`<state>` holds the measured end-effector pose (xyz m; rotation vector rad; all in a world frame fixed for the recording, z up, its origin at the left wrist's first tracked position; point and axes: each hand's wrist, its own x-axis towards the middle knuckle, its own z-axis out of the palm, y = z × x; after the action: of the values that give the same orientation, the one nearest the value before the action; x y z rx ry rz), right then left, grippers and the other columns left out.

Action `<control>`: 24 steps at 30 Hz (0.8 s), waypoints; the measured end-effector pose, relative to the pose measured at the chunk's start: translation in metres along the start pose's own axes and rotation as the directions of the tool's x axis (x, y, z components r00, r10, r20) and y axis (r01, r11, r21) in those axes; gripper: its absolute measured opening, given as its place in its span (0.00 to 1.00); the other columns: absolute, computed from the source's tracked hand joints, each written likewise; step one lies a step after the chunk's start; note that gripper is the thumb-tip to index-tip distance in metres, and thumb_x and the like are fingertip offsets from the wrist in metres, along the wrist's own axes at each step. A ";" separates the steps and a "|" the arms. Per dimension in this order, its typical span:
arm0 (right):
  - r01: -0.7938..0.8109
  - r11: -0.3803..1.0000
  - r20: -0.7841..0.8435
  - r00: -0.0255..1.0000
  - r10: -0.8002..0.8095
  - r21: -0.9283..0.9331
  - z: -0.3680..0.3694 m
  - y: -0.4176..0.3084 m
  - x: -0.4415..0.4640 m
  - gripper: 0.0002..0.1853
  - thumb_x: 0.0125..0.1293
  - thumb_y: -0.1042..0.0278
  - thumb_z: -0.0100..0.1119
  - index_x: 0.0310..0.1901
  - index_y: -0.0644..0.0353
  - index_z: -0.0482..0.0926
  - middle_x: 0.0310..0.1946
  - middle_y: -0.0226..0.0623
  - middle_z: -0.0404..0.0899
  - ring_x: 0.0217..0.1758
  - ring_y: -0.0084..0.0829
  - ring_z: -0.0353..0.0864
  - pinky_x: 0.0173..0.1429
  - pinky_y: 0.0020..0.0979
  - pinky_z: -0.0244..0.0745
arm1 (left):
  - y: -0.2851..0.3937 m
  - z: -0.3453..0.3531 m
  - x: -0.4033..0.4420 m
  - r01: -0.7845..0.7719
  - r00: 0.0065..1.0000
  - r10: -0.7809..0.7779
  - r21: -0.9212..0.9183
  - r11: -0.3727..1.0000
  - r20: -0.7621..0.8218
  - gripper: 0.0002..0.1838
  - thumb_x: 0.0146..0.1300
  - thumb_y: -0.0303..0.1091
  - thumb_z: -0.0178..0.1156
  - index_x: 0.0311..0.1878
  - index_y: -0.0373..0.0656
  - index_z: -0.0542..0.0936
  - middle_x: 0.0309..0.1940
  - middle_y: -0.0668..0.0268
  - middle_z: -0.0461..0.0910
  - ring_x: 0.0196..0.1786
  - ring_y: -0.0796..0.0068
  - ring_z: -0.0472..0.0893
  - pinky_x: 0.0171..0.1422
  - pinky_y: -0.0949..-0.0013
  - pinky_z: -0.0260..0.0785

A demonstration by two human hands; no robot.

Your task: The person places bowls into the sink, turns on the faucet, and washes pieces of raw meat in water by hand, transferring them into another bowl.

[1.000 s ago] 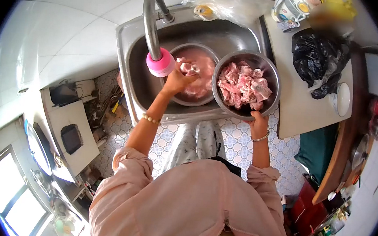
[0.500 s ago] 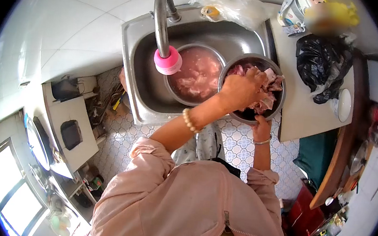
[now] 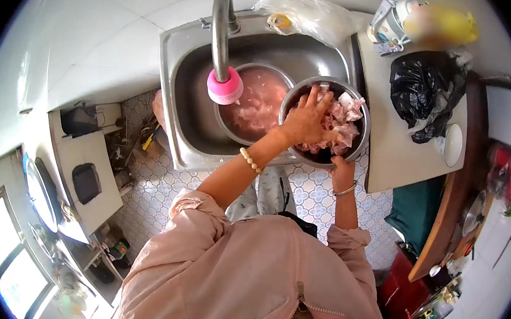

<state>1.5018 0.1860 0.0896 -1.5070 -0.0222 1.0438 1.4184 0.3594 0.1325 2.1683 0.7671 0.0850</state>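
My left hand (image 3: 308, 123), with a beaded bracelet at the wrist, lies over chunks of raw meat (image 3: 348, 130) in a round metal bowl (image 3: 361, 141). Its fingers are spread apart on the meat. At the bowl's near edge, my right hand (image 3: 343, 174) grips the rim with the thumb on top; its other fingers are hidden beneath. The bowl is held over the right front part of the sink. Beside it, a second metal basin (image 3: 225, 123) sits in the sink, with pinkish water (image 3: 257, 102) and pale meat pieces in it.
A curved faucet (image 3: 221, 29) with a pink spout (image 3: 225, 86) overhangs the metal sink (image 3: 191, 93). Behind lies a clear plastic bag (image 3: 316, 19). On the right counter (image 3: 398, 166) are a black plastic bag (image 3: 422, 89), a white bowl (image 3: 453, 144) and a patterned container (image 3: 392, 25).
My left hand's fingers have gone from curled around meat to spread out over it. The bowl now sits a little further left over the basin's edge, and the view has shifted slightly.
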 end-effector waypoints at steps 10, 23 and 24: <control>0.318 0.901 0.088 0.948 -0.305 -0.296 0.020 -0.002 0.009 0.26 0.42 0.83 0.45 0.50 0.65 0.66 0.41 0.32 0.68 0.42 0.26 0.68 0.50 0.26 0.65 | -0.016 0.021 -0.013 -0.098 0.989 0.068 -0.237 0.966 -0.132 0.66 0.28 0.60 0.72 0.69 0.48 0.44 0.65 0.36 0.43 0.66 0.35 0.49 0.66 0.44 0.49; 0.543 0.655 0.235 0.832 -0.502 -0.525 0.070 -0.039 -0.003 0.41 0.43 0.85 0.47 0.65 0.70 0.47 0.63 0.53 0.53 0.67 0.43 0.53 0.69 0.36 0.45 | -0.032 0.013 -0.022 -0.197 0.938 0.037 -0.442 0.875 -0.345 0.66 0.28 0.55 0.74 0.69 0.50 0.44 0.66 0.35 0.38 0.67 0.34 0.44 0.68 0.48 0.47; 0.582 0.547 0.264 0.791 -0.552 -0.602 0.072 -0.041 -0.004 0.41 0.44 0.85 0.44 0.65 0.69 0.48 0.63 0.50 0.54 0.66 0.41 0.56 0.68 0.36 0.48 | -0.033 0.013 -0.021 -0.242 0.913 0.053 -0.433 0.868 -0.404 0.67 0.28 0.56 0.74 0.69 0.48 0.44 0.66 0.35 0.37 0.68 0.35 0.42 0.68 0.48 0.47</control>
<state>1.4786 0.2507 0.1354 -1.9111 -0.9635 0.5231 1.3892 0.3545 0.1040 1.7435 0.6953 0.7246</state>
